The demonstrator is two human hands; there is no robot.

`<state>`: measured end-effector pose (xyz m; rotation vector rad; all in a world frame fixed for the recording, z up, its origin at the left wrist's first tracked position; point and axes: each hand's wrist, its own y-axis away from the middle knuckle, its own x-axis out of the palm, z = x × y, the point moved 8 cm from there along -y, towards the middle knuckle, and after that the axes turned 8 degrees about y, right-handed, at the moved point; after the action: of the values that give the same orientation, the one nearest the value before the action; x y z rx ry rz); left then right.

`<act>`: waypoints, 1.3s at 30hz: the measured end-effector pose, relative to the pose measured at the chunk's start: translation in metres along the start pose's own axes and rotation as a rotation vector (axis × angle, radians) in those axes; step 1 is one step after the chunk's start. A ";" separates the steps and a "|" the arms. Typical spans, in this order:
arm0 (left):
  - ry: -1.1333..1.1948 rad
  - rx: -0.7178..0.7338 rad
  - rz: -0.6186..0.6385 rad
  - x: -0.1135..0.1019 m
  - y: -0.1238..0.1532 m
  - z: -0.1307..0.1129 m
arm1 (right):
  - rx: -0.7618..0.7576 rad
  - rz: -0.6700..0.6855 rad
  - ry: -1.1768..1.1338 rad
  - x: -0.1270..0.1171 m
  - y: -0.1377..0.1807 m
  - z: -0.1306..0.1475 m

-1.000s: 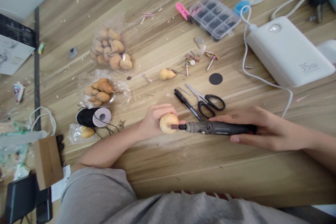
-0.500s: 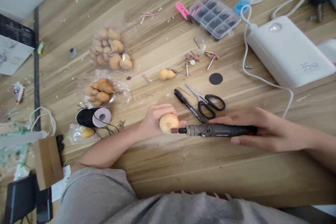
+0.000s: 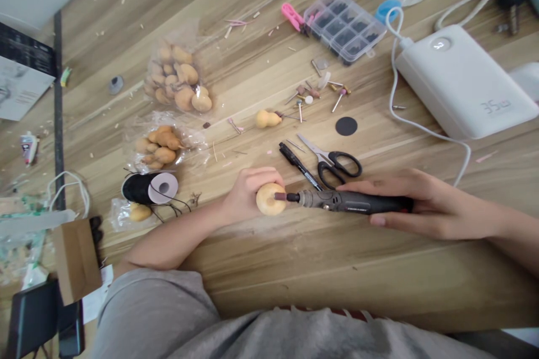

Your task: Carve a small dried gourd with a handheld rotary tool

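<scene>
My left hand [image 3: 246, 193] is wrapped round a small tan gourd [image 3: 269, 200], its round bottom turned to the right. My right hand [image 3: 415, 202] grips a dark rotary tool [image 3: 353, 202] lying level over the wooden table [image 3: 320, 269]. The tool's small reddish grinding bit [image 3: 280, 196] touches the upper right of the gourd's bottom.
Black scissors [image 3: 334, 164] and a black pen [image 3: 301, 166] lie just behind the tool. Farther back are a loose gourd [image 3: 266, 119], grinding bits [image 3: 309, 98], bags of gourds [image 3: 179, 81], a bit box [image 3: 343, 25] and a white power bank [image 3: 463, 84] with its cable. A black thread spool [image 3: 149, 188] sits left.
The tool's bit has risen from the lower edge of the gourd's bottom to its upper right, and the tool moved slightly up. The left hand has stayed in place.
</scene>
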<state>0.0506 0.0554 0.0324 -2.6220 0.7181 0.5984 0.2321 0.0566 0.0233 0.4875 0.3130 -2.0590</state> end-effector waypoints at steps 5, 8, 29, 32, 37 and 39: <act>-0.003 0.000 -0.019 -0.001 0.000 0.001 | -0.021 0.024 0.007 0.001 0.000 0.001; 0.018 0.003 0.014 0.001 0.001 0.000 | -0.007 -0.004 0.017 -0.001 0.000 0.000; -0.006 -0.039 -0.020 -0.002 0.000 0.002 | 0.010 0.047 -0.009 0.001 0.001 -0.001; 0.016 -0.006 0.010 0.000 0.000 0.000 | 0.029 0.051 0.012 0.000 0.001 -0.003; 0.009 -0.004 0.002 -0.001 0.001 0.004 | 0.010 0.039 -0.002 0.000 0.001 -0.001; 0.017 0.019 0.016 0.000 0.001 0.002 | 0.015 0.038 0.004 0.000 0.001 -0.001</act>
<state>0.0496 0.0550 0.0304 -2.6092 0.7470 0.5720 0.2328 0.0566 0.0221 0.5026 0.2888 -2.0254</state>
